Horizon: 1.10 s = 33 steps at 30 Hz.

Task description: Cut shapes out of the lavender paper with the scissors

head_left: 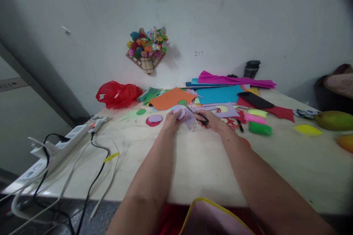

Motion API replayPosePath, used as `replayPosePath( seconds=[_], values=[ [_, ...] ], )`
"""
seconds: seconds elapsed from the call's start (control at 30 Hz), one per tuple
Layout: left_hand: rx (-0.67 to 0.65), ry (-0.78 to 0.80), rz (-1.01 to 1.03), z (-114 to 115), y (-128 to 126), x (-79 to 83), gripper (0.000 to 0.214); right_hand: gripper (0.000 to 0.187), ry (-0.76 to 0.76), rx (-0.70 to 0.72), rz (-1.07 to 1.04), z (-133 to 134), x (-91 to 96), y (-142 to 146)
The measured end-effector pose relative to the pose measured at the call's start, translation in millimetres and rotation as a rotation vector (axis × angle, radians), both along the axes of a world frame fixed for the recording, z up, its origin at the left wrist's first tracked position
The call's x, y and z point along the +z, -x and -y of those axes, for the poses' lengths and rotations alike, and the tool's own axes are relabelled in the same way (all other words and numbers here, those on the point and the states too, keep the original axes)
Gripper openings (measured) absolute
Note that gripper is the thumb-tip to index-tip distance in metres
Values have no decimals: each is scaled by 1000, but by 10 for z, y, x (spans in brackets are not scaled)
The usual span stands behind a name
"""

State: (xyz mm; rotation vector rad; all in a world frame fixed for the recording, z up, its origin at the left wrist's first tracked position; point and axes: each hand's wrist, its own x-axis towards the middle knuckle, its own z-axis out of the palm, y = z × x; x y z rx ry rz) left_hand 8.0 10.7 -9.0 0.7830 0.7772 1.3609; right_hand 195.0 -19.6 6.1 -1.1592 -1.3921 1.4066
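Observation:
Pinched in my left hand [172, 121] is a round lilac paper piece [179, 113]. My right hand [209, 120] is closed around the black handles of a pair of scissors [203, 118], whose metal blades point up and left toward that paper. Under the scissors, between the hands, lies a pale, see-through-looking scrap [191, 123]. Left of my left hand a lilac circle [155, 118] rests partly over a red circle [151, 123]. Just beyond the blades is a green circle [182, 102] near an orange sheet [171, 98].
A red plastic bag [118, 94] sits at the back left. Blue sheets [217, 94], a black phone [256, 100] and a cut lilac sheet [230, 110] are at the right. A power strip [59, 148] with cables runs along the left edge. A green mango-like fruit [335, 120] lies far right.

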Motion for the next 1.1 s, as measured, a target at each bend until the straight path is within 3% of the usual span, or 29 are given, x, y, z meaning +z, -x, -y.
replayPosePath(
  seconds=[0.13, 0.3, 0.63, 0.9, 1.1],
  values=[
    [-39, -42, -75, 16, 4, -6, 25, 27, -94, -116, -23, -45, -39, 2],
    [-180, -149, -248, 37, 14, -20, 36, 41, -111, -202, -152, -91, -29, 44],
    [-309, -190, -344, 108, -34, 31, 40, 40, -123, -166, -147, -86, 16, 124],
    [-237, -128, -138, 128, -109, 34, 40, 41, -155, -458, -213, -185, -13, 234],
    [-123, -53, -75, 97, -132, 25, 25, 37, -114, -384, -154, -108, 14, 267]
  ],
)
